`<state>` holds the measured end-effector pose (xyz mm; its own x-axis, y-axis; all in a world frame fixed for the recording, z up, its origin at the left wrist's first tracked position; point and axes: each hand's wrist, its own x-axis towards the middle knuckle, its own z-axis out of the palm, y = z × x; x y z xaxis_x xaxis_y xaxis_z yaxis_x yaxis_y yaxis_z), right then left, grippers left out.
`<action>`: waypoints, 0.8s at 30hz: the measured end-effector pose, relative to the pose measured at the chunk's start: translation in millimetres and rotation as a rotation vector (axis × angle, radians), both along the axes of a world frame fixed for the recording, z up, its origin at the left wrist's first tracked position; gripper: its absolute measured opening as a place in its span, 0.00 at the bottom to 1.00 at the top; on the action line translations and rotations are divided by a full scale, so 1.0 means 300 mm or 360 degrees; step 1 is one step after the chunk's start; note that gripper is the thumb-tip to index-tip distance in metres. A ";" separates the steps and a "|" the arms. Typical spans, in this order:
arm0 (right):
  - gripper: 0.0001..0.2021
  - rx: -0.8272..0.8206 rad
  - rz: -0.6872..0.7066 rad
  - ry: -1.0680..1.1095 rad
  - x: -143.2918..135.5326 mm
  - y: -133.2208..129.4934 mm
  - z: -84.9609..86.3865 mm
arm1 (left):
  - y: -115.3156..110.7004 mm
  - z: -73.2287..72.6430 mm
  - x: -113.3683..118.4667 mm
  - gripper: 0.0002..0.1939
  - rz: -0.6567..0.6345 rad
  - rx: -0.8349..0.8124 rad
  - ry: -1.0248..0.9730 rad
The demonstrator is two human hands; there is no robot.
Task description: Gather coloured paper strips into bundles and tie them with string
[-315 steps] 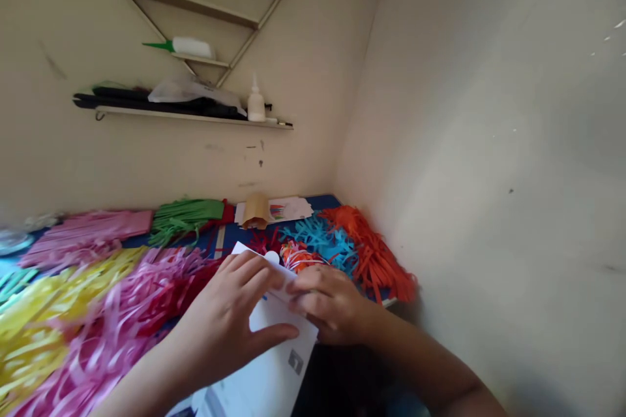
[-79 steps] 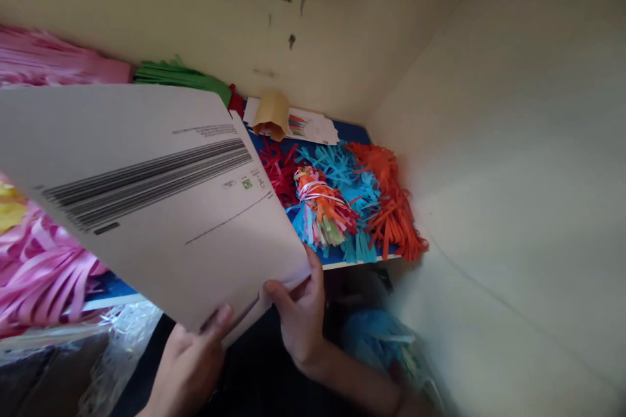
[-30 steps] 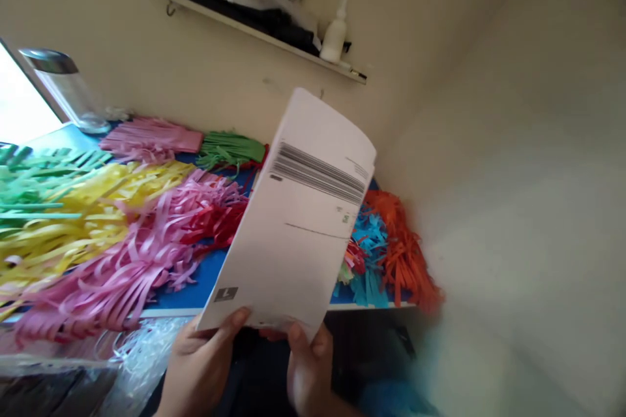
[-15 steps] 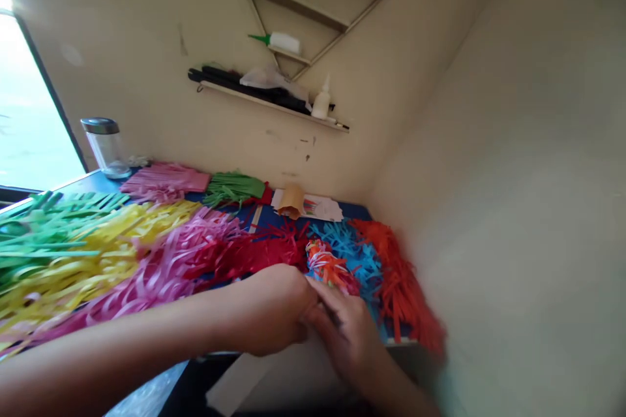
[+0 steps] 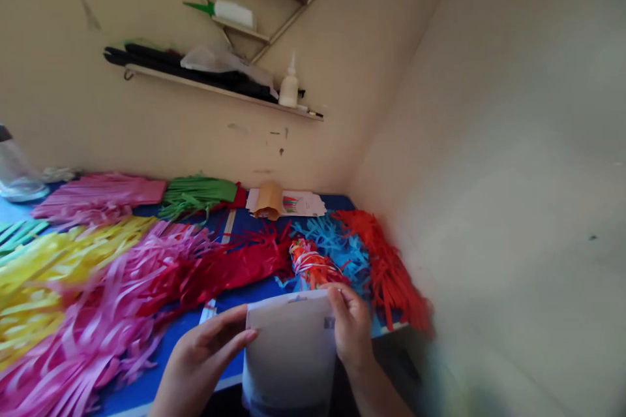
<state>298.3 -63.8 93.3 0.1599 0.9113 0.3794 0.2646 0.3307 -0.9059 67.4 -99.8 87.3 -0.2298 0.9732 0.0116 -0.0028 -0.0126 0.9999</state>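
Observation:
A flat white packet [image 5: 291,352] hangs upright between my hands at the table's front edge. It has a small mark at its top and a dark printed square near its right edge. My left hand [image 5: 208,345] pinches its upper left edge, thumb in front and fingers behind. At the top right corner, my right hand [image 5: 351,322] grips it with thumb and bent fingers. Just beyond the packet lies an orange tassel bundle [image 5: 313,260] wrapped with pale string. Whatever is inside the packet, if anything, cannot be made out.
Fringed strips in yellow [image 5: 34,280], pink [image 5: 112,293], red [image 5: 235,270], blue [image 5: 337,241] and orange [image 5: 391,273] cover the blue table [image 5: 161,365]. Printed cards [image 5: 308,203] and a brown paper roll [image 5: 268,198] lie behind. A wall shelf [image 5: 195,81] holds a glue bottle [image 5: 289,87].
My hands have moved apart; they were together over the white packet, which now shows face-on between them. The view has shifted, so the table things appear further left.

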 end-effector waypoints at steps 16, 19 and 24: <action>0.21 -0.0766 0.0405 0.0837 0.029 -0.053 -0.053 | -0.045 -0.046 0.019 0.17 -0.0150 0.0009 -0.0249; 0.21 -0.0685 0.0349 0.0788 0.020 -0.061 -0.042 | -0.060 -0.046 0.007 0.16 -0.0169 0.0023 -0.0130; 0.17 -0.0573 0.0427 0.0499 0.007 -0.071 -0.048 | -0.076 -0.060 -0.019 0.19 -0.0239 0.0063 0.0140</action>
<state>300.4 -85.3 78.9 -0.0406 0.9992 0.0073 -0.0871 0.0037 -0.9962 61.7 -122.5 69.4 -0.0785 0.9949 0.0640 0.0797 -0.0578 0.9951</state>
